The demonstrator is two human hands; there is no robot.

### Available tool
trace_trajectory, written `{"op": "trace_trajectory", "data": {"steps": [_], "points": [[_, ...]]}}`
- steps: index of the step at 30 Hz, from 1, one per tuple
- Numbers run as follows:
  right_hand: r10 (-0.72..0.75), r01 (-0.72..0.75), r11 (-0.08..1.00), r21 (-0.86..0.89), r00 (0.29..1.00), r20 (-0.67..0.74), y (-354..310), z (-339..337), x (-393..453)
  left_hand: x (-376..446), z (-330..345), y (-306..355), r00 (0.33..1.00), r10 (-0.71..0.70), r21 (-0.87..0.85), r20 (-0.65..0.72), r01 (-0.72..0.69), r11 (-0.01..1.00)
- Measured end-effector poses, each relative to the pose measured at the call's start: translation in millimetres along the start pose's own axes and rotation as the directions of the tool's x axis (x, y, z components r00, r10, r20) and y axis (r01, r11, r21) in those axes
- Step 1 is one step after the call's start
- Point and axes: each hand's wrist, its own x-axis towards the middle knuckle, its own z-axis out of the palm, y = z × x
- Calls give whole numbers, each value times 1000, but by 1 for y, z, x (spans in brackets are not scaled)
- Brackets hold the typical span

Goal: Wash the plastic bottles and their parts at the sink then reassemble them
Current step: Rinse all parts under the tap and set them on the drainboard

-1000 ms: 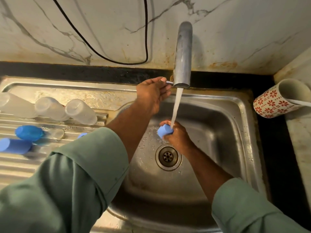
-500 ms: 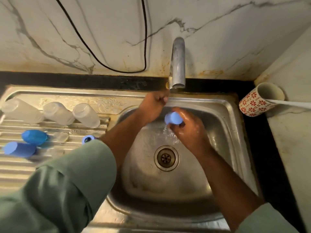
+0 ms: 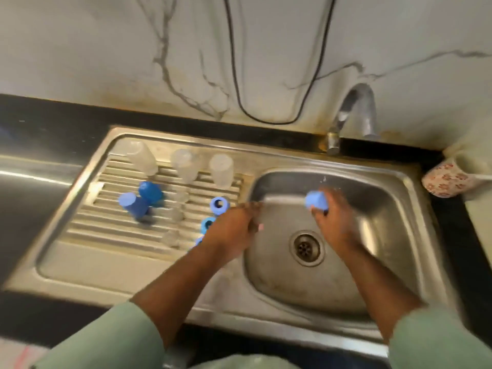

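Head view, right hand (image 3: 336, 230) gripping blue cap (image 3: 316, 200), closed end up-left

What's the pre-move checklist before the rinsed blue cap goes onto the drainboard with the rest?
1. Blue cap held by right hand: ok.
2. Tap off, no stream visible: ok.
3. Left hand free: cannot tell, blurred.
4. Bare ribs on drainboard for the cap: ok.
5. Three clear bottles lying at the drainboard's back, out of the path: ok.
6. Blue rings near the basin edge, close to the left hand: not ok, easy to knock.
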Motion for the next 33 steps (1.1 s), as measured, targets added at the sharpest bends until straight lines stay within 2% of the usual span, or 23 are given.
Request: {"op": "trace_trajectory", "data": {"steps": [1,2,5,6,8,10,14,19,26,31,33], "points": [[8,-4,999,-47,996,93,-12,-2,-4,-13,-8,-11,999,15,-20,-35,-16,1000],[10,-6,999,-39,994,110,-32,3,-7,-30,-20,-32,997,28,-35,-78,-31,999],[-118,140,984,113,975,-188,-108,6,-18,-68,-41,-100,985,-5,-93,-172,-11,996],[-184,221,964,145,955,-232,-138,7,-26,-79,-45,-122,981,-31,-85,-191,15,996],[-320,348,915,205,934,-161,-198,27,-40,-100,-56,-171,977,-84,-55,-198,74,996],[-365,351,902,252,931,13,-247,65,-50,-111,-64,-216,982,-110,-1,-151,111,994],[-473,439,865,243,875,103,-315,139,-64,-118,-72,-281,992,-115,74,-58,120,990],[-495,473,868,150,844,207,-350,183,-81,-122,-77,-315,996,-77,63,-35,79,995],[-421,419,906,57,883,208,-371,204,-94,-130,-77,-328,986,36,63,-164,-26,998],[-406,404,914,40,908,101,-363,184,-112,-137,-69,-322,965,93,-3,-246,-96,995],[-346,345,937,46,938,14,-350,157,-122,-138,-61,-309,964,137,-13,-226,-144,989]]}}
